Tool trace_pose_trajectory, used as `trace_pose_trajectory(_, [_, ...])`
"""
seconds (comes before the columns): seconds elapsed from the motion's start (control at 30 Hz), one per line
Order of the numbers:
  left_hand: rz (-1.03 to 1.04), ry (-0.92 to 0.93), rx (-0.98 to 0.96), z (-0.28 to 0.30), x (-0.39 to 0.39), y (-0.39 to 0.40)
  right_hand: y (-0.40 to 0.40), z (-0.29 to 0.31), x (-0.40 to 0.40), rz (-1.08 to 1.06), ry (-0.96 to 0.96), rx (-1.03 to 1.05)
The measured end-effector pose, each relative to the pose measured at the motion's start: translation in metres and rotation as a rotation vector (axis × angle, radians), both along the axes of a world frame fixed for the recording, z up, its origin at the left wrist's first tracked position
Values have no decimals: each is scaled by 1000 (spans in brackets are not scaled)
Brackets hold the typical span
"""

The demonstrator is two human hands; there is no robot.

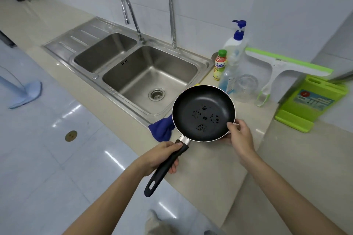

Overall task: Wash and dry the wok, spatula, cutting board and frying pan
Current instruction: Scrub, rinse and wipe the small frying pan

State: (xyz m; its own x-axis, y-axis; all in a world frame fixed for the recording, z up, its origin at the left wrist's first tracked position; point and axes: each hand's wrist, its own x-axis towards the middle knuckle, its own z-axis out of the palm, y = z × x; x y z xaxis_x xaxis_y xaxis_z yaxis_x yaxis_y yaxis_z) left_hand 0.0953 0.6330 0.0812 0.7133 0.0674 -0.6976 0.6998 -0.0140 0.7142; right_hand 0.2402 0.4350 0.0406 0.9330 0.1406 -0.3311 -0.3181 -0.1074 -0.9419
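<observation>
Gripping frying pan point(203, 113) handle w/ left hand point(159, 156), right hand point(240, 137) pinching rim, both forearms extended

Your frying pan point(203, 113) covers most of the blue cloth point(161, 129) and all but a yellow sliver (unidentifiable) by the sink point(122, 89). Bottles point(234, 57) overlap, their labels too small to read. The cutting board point(309, 105) meets the frame's right edge.

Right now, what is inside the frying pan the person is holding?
The frying pan, held by the left hand on the handle and the right hand at the rim, holds only scattered dark droplets on its black base. The underside cannot be seen.
</observation>
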Motion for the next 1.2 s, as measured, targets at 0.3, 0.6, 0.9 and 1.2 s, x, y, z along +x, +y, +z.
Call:
trace_pose_trajectory(0.3, [10, -92, 145, 24, -32, 176, 187, 20, -6, 12, 103, 134])
trace_pose_trajectory(0.6, [108, -167, 454, 31, -37, 363, 371, 35, -10, 242, 175, 106])
trace_pose_trajectory(0.9, [75, -163, 588, 9, 11, 473, 435, 38, 83, 239, -28, -139])
trace_pose_trajectory(1.2, [-102, -173, 644, 11, 101, 541, 495, 37, 201, 142, -88, -114])
